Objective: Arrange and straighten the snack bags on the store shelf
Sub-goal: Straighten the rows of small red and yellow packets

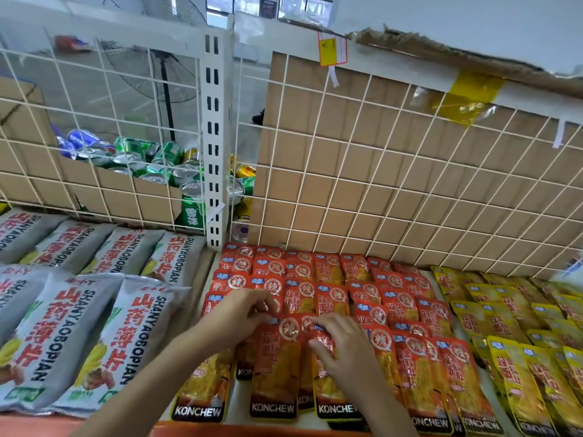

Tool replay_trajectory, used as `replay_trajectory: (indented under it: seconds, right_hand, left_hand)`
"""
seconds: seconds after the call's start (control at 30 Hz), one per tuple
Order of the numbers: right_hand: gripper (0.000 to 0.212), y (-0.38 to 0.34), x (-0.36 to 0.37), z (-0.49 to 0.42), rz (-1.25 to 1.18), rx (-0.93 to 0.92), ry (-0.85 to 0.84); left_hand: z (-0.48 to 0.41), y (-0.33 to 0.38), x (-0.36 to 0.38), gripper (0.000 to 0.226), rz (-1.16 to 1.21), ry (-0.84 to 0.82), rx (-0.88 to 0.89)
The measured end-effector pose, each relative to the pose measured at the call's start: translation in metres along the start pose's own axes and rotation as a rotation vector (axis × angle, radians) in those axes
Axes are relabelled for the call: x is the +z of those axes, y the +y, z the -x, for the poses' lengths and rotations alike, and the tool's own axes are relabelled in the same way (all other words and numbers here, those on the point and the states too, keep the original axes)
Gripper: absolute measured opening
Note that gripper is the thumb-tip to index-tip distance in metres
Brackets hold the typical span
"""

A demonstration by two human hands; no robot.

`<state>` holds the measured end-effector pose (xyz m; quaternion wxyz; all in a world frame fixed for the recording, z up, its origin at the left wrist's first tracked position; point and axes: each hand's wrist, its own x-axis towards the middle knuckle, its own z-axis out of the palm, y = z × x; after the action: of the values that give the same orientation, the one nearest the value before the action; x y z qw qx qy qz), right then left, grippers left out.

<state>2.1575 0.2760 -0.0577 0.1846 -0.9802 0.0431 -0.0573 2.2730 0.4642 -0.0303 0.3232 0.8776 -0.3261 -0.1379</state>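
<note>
On the front row of the shelf [241, 403], the right hand's fingers [328, 326] lie spread and a little bent on the top half of a red snack bag [329, 391]. The thumb sticks out to the left and touches the same bag. The fingers press down on it and do not wrap round it. The right hand [342, 345] covers the middle of this bag, and the word KONCHEW shows below it. Just to the left, the left hand's fingers [266, 302] are bent down onto the top edge of the next red bag [277, 367]. The thumb is hidden, so I cannot tell if the left hand [243, 313] pinches the bag or only touches it. Both bags lie flat with their tops pointing to the back. Around the hands, many more red bags [372, 291] lie in rows that overlap, all the way to the back. To the right are yellow bags [520, 335] in rows like them. To the left are big grey bags [94, 342] with red words on them. Behind all the bags stands a white wire grid [378, 184]. Brown cardboard [347, 137] sits behind the grid on the right. Green and blue drink cans [151, 159] lie in a box behind the grid on the left.
</note>
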Motion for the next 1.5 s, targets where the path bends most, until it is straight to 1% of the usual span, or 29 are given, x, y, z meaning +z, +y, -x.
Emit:
replay_trajectory:
  seconds: [0.07,0.1,0.17,0.23,0.3,0.4,0.5,0.63,0.73,0.8,0.9,0.93,1.0,1.07,1.13,1.23,1.33,1.5]
  right_hand:
    - [0.09,-0.001,-0.001,0.001,0.019,-0.015,0.01]
    - [0.087,-0.003,-0.001,0.001,0.029,-0.022,0.02]
    - [0.072,-0.006,0.002,-0.001,0.041,-0.049,0.07]
    - [0.063,-0.007,0.008,-0.004,0.052,-0.063,0.103]
    - [0.058,-0.007,0.013,-0.005,0.079,-0.069,0.114]
    - [0.053,-0.008,0.015,-0.008,0.097,-0.064,0.118]
    - [0.05,-0.01,0.015,-0.007,0.119,-0.065,0.14]
    - [0.055,-0.011,0.012,-0.007,0.085,-0.045,0.102]
    - [0.042,-0.014,0.009,-0.006,0.134,-0.032,0.147]
    - [0.039,-0.016,0.007,-0.006,0.135,-0.047,0.164]
    - [0.04,-0.021,0.004,-0.009,0.13,-0.083,0.152]
    - [0.044,-0.024,0.003,-0.01,0.112,-0.088,0.114]
    - [0.053,-0.028,0.002,-0.016,0.071,-0.118,0.073]
    - [0.053,-0.034,0.003,-0.018,0.068,-0.155,0.054]
    - [0.053,-0.038,0.006,-0.019,0.053,-0.198,0.035]
    - [0.059,-0.041,0.011,-0.02,0.04,-0.236,-0.004]
    - [0.052,-0.041,0.009,-0.021,0.028,-0.224,-0.066]
    - [0.052,-0.045,0.007,-0.019,0.036,-0.209,-0.055]
  left_hand:
    - [0.004,-0.004,-0.005,0.02,-0.006,0.008,-0.014]
    - [0.005,-0.005,-0.007,0.02,0.0,0.011,-0.023]
    - [0.006,-0.007,-0.01,0.02,0.006,0.025,-0.031]
    - [0.007,-0.009,-0.01,0.017,-0.015,0.05,-0.039]
    - [0.009,-0.01,-0.009,0.014,-0.075,0.065,-0.034]
    - [0.014,-0.016,-0.003,0.018,-0.219,0.078,-0.003]
    - [0.017,-0.021,0.003,0.023,-0.27,0.107,-0.001]
    - [0.02,-0.019,0.008,0.025,-0.306,0.211,0.024]
    - [0.029,-0.018,0.018,0.025,-0.31,0.357,0.048]
    - [0.042,-0.018,0.029,0.033,-0.34,0.438,0.058]
    - [0.059,-0.018,0.045,0.06,-0.433,0.388,-0.062]
    - [0.062,-0.018,0.049,0.065,-0.473,0.376,-0.091]
    - [0.066,-0.021,0.054,0.071,-0.519,0.369,-0.148]
    - [0.066,-0.022,0.056,0.077,-0.53,0.347,-0.209]
    - [0.065,-0.022,0.057,0.081,-0.524,0.331,-0.234]
    - [0.064,-0.019,0.057,0.085,-0.507,0.319,-0.276]
    - [0.064,-0.016,0.057,0.087,-0.501,0.329,-0.307]
    - [0.061,-0.016,0.06,0.082,-0.484,0.293,-0.31]
